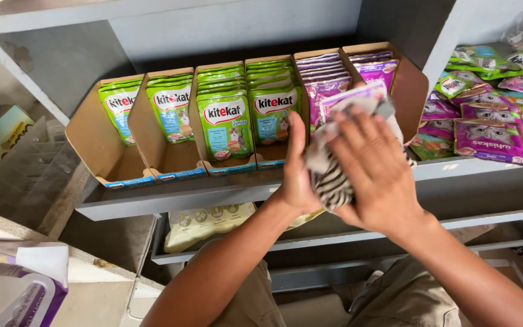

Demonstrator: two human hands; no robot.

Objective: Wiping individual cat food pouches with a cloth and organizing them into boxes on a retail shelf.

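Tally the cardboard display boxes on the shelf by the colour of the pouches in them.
Cardboard boxes with green pouches: 4
Cardboard boxes with purple pouches: 2
Total: 6 boxes

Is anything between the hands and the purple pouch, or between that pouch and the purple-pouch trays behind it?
Between the left hand and the purple pouch, nothing visible. A striped cloth lies under the right hand, against the pouch. The cardboard trays directly behind already hold purple pouches; nothing else visibly blocks the way.
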